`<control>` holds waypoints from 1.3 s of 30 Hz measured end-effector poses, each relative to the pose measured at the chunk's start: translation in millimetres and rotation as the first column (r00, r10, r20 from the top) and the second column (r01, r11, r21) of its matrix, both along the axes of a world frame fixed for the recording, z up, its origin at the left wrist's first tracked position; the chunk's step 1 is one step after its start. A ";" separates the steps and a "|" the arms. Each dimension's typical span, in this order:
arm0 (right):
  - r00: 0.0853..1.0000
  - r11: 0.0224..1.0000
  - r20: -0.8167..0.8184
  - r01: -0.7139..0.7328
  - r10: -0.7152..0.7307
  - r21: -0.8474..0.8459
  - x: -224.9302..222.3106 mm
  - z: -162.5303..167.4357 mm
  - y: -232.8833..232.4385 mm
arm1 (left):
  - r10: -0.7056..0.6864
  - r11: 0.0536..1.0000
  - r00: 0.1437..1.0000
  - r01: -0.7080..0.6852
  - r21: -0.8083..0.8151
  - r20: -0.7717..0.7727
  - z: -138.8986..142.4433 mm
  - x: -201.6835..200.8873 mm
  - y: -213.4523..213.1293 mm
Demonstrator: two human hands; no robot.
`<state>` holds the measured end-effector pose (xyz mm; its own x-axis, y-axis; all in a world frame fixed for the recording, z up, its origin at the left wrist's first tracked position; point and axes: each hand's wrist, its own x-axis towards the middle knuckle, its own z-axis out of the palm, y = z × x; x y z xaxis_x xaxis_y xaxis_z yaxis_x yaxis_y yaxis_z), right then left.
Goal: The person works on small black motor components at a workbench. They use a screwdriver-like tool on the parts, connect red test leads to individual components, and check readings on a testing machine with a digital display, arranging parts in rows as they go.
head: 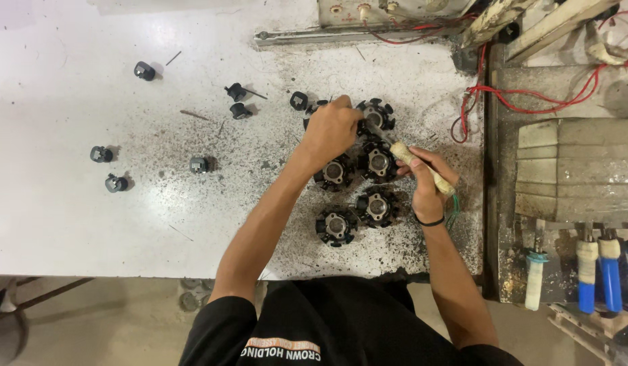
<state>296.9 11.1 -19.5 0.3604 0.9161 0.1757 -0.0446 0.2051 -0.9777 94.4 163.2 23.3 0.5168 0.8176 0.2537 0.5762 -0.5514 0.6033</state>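
Several round black stator-like parts with metal centres lie clustered on the white table (pixel 70 224), among them one at the back (pixel 377 114), one in the middle (pixel 379 163) and one at the front (pixel 336 226). My left hand (pixel 331 132) rests over the back-left part of the cluster, fingers curled down onto it; what it pinches is hidden. My right hand (pixel 426 186) grips a wooden-handled tool (pixel 422 166), whose metal tip points up-left toward my left hand.
Small black knob-like pieces (pixel 144 70) (pixel 102 154) (pixel 199 164) are scattered over the table's left half. Red wires (pixel 524 105) and a metal frame lie at the back right. Blue-handled tools (pixel 609 271) stand at the right edge, beside a worn grey block (pixel 578 169).
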 end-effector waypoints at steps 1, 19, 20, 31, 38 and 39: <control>1.000 1.000 -0.006 -0.001 0.001 -0.008 0.1 -0.3 -0.3 | -0.004 1.000 1.000 0.003 0.023 0.008 -2.0 1.3 1.7; 0.998 0.999 -0.060 0.030 -0.028 0.041 4.8 -10.5 1.3 | -0.005 0.994 1.000 0.007 0.111 -0.019 -16.6 6.4 0.8; 0.997 0.999 -0.070 0.021 -0.017 0.049 5.0 -10.6 0.6 | -0.003 0.994 1.000 0.006 0.112 -0.026 -16.8 5.8 0.4; 0.996 0.981 -0.064 -0.043 0.056 0.191 20.3 -9.3 -0.7 | -0.027 0.992 0.999 0.030 0.123 -0.029 -16.1 5.9 -0.2; 0.992 0.972 -0.110 0.077 -0.054 0.222 11.8 -12.9 -69.9 | 0.021 0.979 0.996 -0.038 0.198 0.088 2.1 -16.6 -65.9; 0.995 0.983 -0.085 0.066 -0.052 0.169 6.4 -14.0 -78.5 | 0.006 0.984 0.997 -0.020 0.175 0.080 3.4 -16.6 -75.0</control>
<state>303.3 -67.4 -33.4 0.4319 0.8517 0.2968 -0.1038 0.3738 -0.9217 77.9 88.2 26.7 0.4788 0.7633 0.4337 0.5385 -0.6455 0.5416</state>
